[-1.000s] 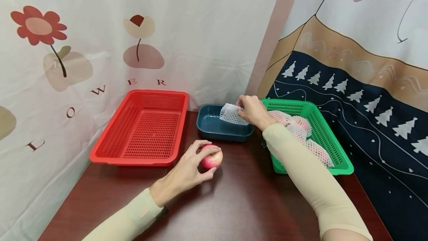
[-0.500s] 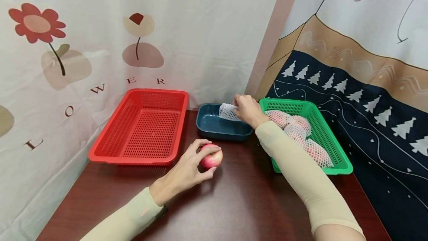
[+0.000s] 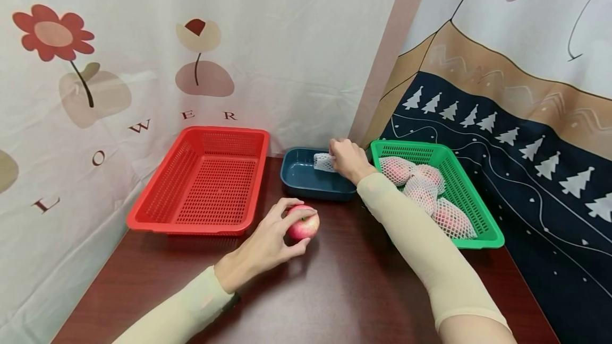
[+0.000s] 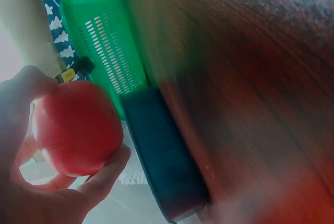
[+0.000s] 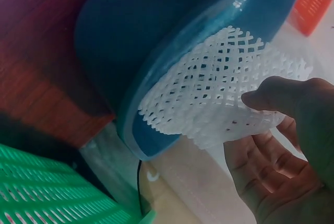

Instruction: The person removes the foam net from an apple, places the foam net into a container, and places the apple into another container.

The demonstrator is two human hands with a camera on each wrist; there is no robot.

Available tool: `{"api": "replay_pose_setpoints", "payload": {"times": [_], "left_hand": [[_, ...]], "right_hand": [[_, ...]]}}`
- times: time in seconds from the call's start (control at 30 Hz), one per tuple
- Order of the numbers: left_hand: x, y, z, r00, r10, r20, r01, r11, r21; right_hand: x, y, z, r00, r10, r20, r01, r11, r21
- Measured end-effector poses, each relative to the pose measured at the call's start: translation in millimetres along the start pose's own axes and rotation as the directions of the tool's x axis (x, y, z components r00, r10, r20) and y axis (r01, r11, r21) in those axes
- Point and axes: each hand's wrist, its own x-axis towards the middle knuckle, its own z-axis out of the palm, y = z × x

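My left hand (image 3: 268, 246) holds a red apple (image 3: 304, 225) over the table, its fingers and thumb curled round the fruit. In the left wrist view the apple (image 4: 78, 127) fills the space between thumb and fingers. My right hand (image 3: 350, 159) is at the right end of a dark blue tray (image 3: 317, 194). It pinches a white foam net sleeve (image 3: 324, 162), which hangs low inside the tray. The right wrist view shows the thumb on top of the foam net sleeve (image 5: 209, 83), with the fingers partly below it.
A red perforated basket (image 3: 210, 190) stands left of the blue tray. To the right, a green basket (image 3: 492, 238) holds several net-wrapped apples (image 3: 421, 187). The brown table (image 3: 334, 291) extends in front, and a printed curtain (image 3: 287, 57) hangs behind.
My right hand has moved slightly left and lower into the tray with the foam net sleeve. My left hand and the apple have hardly moved.
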Motion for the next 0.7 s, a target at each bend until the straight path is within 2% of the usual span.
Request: {"api": "replay_pose_setpoints", "payload": {"times": [0.3, 0.47, 0.7], "left_hand": [[1.2, 0.8, -2.0, 1.0, 0.006, 0.009, -0.006, 1.0, -0.004], [1.8, 2.4, -3.8, 1.0, 0.001, 0.019, -0.001, 1.0, -0.004], [2.3, 3.0, -4.3, 1.0, -0.006, 0.029, 0.006, 1.0, -0.012]], "right_hand": [[0, -5, 9, 0.993, -0.009, 0.114, 0.009, 1.0, 0.001], [-2, -7, 11, 0.979, 0.004, 0.206, -0.008, 1.0, 0.019], [-6, -8, 11, 0.959, 0.003, 0.282, -0.018, 0.998, 0.052]]}}
